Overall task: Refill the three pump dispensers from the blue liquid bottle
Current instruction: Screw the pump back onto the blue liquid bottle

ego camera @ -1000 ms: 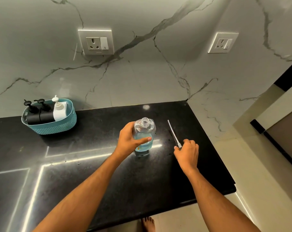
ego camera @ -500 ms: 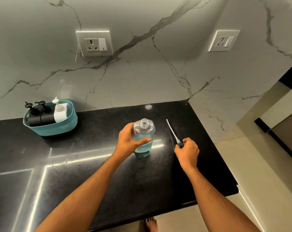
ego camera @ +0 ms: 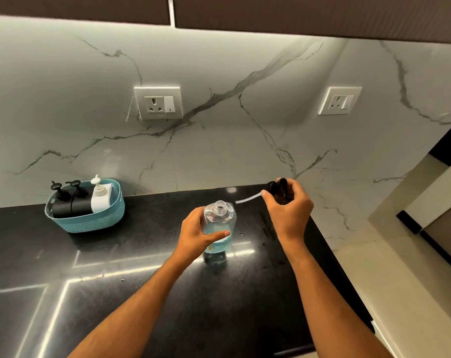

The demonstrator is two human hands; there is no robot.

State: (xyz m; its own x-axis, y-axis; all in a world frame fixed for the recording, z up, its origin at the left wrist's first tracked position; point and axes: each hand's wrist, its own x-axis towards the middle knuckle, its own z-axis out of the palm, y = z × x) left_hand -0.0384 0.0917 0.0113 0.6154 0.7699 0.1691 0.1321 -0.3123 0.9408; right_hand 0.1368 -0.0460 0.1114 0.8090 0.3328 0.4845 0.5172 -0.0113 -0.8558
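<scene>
On the black worktop (ego camera: 141,319) the open bottle (ego camera: 219,228) stands upright (blue liquid low inside), left hand (ego camera: 197,235) wrapped round it, thumb across the front. Right hand (ego camera: 287,205) is raised just beside it, fingers curled round the black pump (ego camera: 278,188), tube (ego camera: 247,198) pointing left. Three dispensers (ego camera: 77,202) sit in the teal basket (ego camera: 90,223), well apart at left.

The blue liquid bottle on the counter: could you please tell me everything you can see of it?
The blue liquid bottle is clear plastic, with flat shoulders and a short threaded neck, open and capless. Blue liquid fills roughly its lower half. It stands upright on the black counter, which mirrors its base. The left hand grips its body, thumb across the front. The right hand holds its black pump apart from it.
</scene>
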